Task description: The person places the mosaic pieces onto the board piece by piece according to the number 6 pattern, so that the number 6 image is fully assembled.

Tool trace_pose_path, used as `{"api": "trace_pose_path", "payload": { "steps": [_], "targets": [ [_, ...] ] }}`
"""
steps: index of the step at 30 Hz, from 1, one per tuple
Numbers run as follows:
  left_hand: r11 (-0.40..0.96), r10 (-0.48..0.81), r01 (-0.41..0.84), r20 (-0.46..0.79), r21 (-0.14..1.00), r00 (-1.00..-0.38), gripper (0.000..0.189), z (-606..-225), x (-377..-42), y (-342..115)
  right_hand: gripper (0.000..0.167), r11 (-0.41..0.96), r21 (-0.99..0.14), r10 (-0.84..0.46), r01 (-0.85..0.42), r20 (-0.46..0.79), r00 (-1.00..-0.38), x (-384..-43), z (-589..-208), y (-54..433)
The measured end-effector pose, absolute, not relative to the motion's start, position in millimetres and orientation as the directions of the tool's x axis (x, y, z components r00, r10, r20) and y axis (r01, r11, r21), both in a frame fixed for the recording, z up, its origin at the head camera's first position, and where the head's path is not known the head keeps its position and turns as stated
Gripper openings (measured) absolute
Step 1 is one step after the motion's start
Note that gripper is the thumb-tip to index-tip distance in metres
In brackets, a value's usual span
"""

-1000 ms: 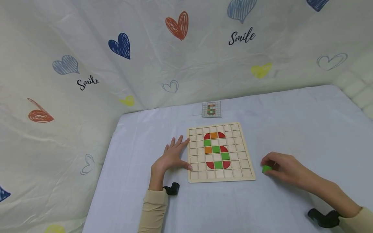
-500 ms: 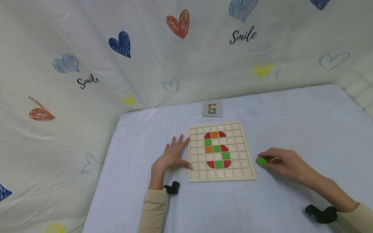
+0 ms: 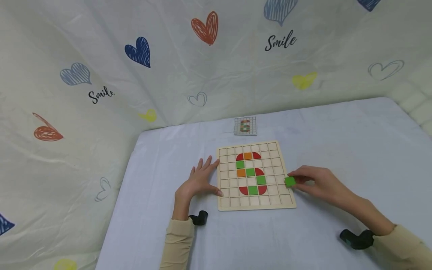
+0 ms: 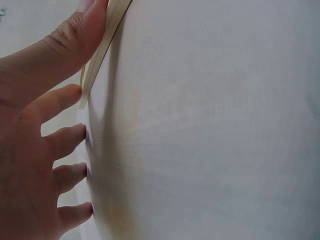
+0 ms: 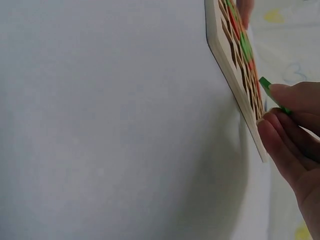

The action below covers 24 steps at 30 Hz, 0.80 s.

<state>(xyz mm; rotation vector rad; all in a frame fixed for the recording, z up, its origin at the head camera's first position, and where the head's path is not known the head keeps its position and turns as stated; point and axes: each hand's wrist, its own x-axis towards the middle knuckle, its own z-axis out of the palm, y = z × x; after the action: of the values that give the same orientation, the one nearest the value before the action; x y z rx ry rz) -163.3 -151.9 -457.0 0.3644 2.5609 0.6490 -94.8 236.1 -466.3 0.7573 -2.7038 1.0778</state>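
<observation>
A wooden grid board lies on the white-covered table, with red, orange and green tiles set in some of its squares in an S-like shape. My left hand is spread at the board's left edge, thumb and forefinger touching it; the left wrist view shows the thumb against the wooden rim. Between thumb and fingertips my right hand pinches a green square tile, which overlaps the board's right edge in the head view. In the right wrist view the green tile is held tilted, close over the board.
A small card printed with a grid and a coloured figure lies behind the board, near the table's back edge. A curtain with hearts and the word Smile hangs behind the table. Black wrist-worn devices sit by both sleeves.
My right hand has moved left and slightly away from me, bringing the green tile from the table beside the board to its right edge. The left hand has stayed at the board.
</observation>
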Motion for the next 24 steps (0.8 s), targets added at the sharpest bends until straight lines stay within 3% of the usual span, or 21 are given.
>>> {"api": "trace_pose_path", "payload": {
  "steps": [5,24],
  "targets": [
    [0.857,0.359,0.139,-0.381,0.497,-0.852,0.118,-458,-163,-151,0.039,0.609,-0.603,-0.413,-0.515,0.314,-0.855,-100,-464,225],
    [0.850,0.358,0.129,-0.379,0.512,-0.853,0.118,-456,-163,-152,0.027,0.578,-0.681,-0.482,-0.449,0.159,-0.862,-127,-457,174]
  ]
}}
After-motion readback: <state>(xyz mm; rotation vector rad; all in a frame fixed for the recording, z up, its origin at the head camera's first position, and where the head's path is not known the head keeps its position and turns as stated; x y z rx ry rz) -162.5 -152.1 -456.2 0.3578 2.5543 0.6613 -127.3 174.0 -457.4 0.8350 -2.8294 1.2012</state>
